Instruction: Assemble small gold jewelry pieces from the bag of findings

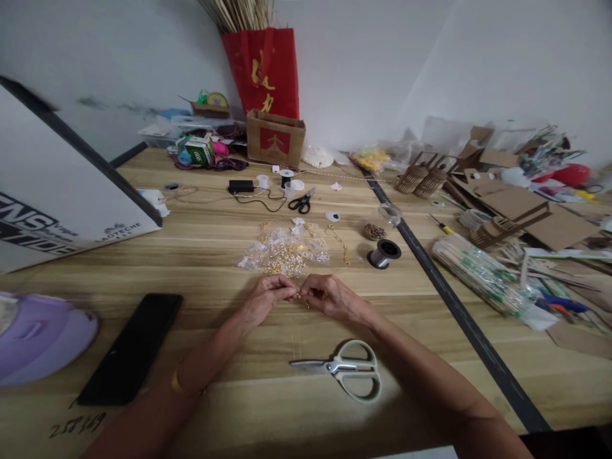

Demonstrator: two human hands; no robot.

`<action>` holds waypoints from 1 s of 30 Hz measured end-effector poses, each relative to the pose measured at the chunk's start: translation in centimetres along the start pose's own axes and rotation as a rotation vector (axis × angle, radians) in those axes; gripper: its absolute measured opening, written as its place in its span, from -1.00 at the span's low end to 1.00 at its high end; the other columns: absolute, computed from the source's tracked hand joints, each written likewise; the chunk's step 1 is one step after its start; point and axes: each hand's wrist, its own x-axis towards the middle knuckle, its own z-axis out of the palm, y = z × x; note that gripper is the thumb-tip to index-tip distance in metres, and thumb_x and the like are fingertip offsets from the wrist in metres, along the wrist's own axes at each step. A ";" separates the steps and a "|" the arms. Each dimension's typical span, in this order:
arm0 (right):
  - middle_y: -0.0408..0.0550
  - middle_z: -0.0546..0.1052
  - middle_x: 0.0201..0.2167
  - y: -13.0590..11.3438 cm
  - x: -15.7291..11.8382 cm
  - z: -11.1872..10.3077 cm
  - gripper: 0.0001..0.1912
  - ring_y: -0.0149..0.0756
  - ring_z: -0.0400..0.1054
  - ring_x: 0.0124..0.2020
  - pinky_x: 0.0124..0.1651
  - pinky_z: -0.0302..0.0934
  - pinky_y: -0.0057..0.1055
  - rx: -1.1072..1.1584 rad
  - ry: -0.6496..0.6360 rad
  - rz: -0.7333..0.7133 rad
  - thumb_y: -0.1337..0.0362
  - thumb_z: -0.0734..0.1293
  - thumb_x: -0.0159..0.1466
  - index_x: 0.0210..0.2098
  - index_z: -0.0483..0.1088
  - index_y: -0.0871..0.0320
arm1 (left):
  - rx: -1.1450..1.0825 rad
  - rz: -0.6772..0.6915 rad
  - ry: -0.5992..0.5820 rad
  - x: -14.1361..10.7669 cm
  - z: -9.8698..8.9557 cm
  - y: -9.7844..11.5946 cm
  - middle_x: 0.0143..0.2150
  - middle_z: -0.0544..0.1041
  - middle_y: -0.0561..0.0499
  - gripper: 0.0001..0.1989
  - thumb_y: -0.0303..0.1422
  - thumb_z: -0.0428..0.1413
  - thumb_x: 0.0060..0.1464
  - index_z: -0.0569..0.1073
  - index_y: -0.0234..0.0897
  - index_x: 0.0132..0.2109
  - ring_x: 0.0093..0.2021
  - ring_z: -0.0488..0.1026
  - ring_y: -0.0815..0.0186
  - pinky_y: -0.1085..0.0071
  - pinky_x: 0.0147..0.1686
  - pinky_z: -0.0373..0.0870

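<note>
My left hand (pixel 270 296) and my right hand (pixel 327 296) meet at the middle of the table, fingertips pinched close together. Between them is a tiny gold-coloured piece (pixel 299 294), too small to name; a thin clear thread seems to hang below it. Just beyond my fingers lies a heap of gold and clear beads (pixel 287 255), partly in small plastic bags. A gold chain (pixel 340 245) stretches to the right of the heap. Nearer to me, scissors with pale green handles (pixel 356 370) rest on the table, blades pointing left.
Right of the beads stand a spool of wire (pixel 382 254) and a tub of brown beads (pixel 375 229). Black scissors (pixel 302 201) lie behind the heap. A black phone (pixel 131 350) and a purple cap (pixel 48 338) are at left, near a large white box (pixel 62 185).
</note>
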 end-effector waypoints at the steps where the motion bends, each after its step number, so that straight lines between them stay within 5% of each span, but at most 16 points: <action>1: -0.16 0.37 -0.53 0.0 0.0 0.0 -0.89 -0.51 0.14 -0.55 -0.46 0.01 -0.57 0.007 0.000 0.007 0.35 0.24 0.24 -0.35 0.39 0.26 | -0.003 0.006 -0.003 0.0 0.0 0.1 -0.51 0.52 0.03 -0.85 -0.41 0.31 -0.30 0.51 -0.37 -0.51 -0.46 0.38 0.41 0.48 -0.39 0.30; 30: -0.17 0.39 -0.53 -0.6 0.0 -0.9 -0.91 -0.49 0.18 -0.54 -0.45 0.01 -0.57 -0.015 -0.065 0.041 0.40 0.24 0.21 -0.35 0.39 0.24 | 0.266 0.098 -0.024 -0.2 0.0 -0.1 -0.54 0.50 0.05 -0.84 -0.35 0.28 -0.19 0.49 -0.36 -0.46 -0.50 0.39 0.40 0.47 -0.41 0.34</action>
